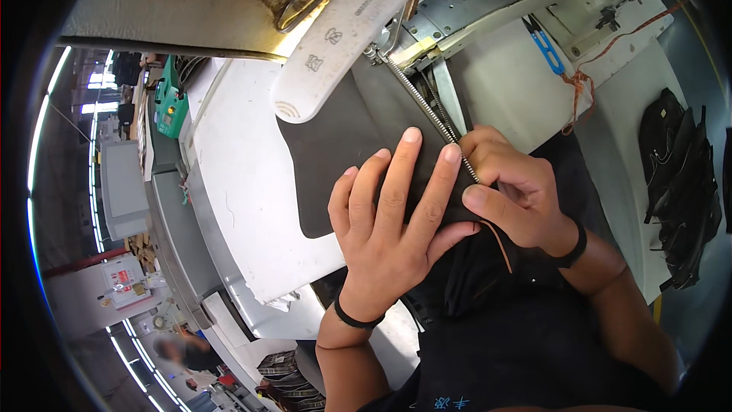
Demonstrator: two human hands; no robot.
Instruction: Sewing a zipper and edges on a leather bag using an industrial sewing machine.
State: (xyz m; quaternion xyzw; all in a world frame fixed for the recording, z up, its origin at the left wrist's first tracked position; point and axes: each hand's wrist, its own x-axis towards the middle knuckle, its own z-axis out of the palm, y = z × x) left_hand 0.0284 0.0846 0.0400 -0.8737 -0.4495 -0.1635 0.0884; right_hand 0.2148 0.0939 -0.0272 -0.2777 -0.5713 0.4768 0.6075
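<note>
A dark grey fabric piece (324,160) lies on the white work surface, with a metal-toothed zipper (427,107) running along its right edge up to the sewing machine's needle area (381,53). My left hand (393,217) rests flat on the fabric, fingers stretched and slightly spread, the index fingertip beside the zipper. My right hand (515,191) pinches the zipper and fabric edge between thumb and bent fingers. A thin brown strip (497,248) hangs below the fabric near my right thumb. The white plate-shaped machine part (335,49) covers some of the fabric's far end.
Blue thread snips (545,47) tied to an orange cord (583,88) lie at the far right. Dark fabric pieces (675,183) are heaped on the right. A green device (169,99) stands at the left, and another person (187,351) is in the lower left distance.
</note>
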